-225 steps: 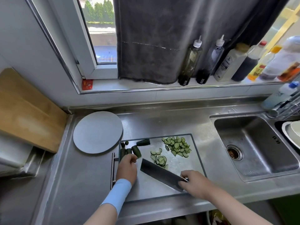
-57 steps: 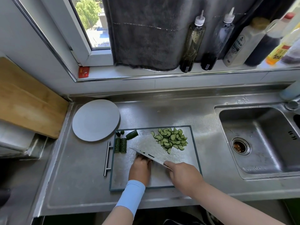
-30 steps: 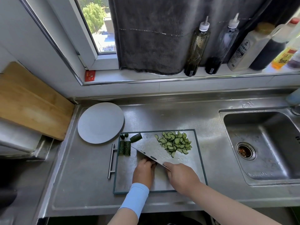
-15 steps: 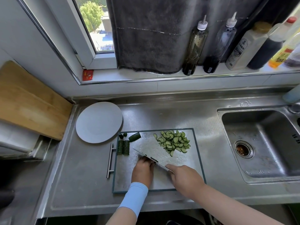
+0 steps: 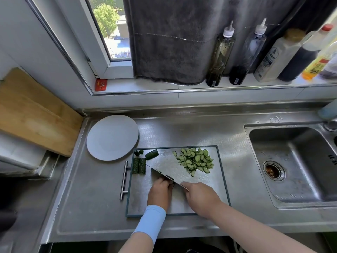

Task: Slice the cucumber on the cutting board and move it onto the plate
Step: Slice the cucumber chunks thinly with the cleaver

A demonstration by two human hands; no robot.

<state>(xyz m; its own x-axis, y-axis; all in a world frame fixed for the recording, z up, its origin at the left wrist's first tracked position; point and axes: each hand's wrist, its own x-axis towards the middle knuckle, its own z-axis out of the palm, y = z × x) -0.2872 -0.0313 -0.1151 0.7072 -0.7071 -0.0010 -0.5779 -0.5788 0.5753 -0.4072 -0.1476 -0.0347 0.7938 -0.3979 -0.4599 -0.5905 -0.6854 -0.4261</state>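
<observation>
Tight against the curled knuckles of the left hand [image 5: 160, 193], the broad steel cleaver [image 5: 165, 175] is lying diagonally across the rectangular steel cutting board [image 5: 142, 199], the right hand [image 5: 199, 199] clamping its handle. Whatever the left fingers [image 5: 164, 182] are pinning is hidden, so can't tell if they're holding cucumber. Pale-green half-moon cucumber slices [image 5: 195, 161] are sitting heaped beyond the right fingers, dark-green uncut cucumber chunks [image 5: 139, 166] beyond-left of the left fingers, near the round grey plate [image 5: 112, 137]. My read, mid-slicing: best going with fingertips tucked, blade face riding the knuckles, hand creeping back evenly per cut.
</observation>
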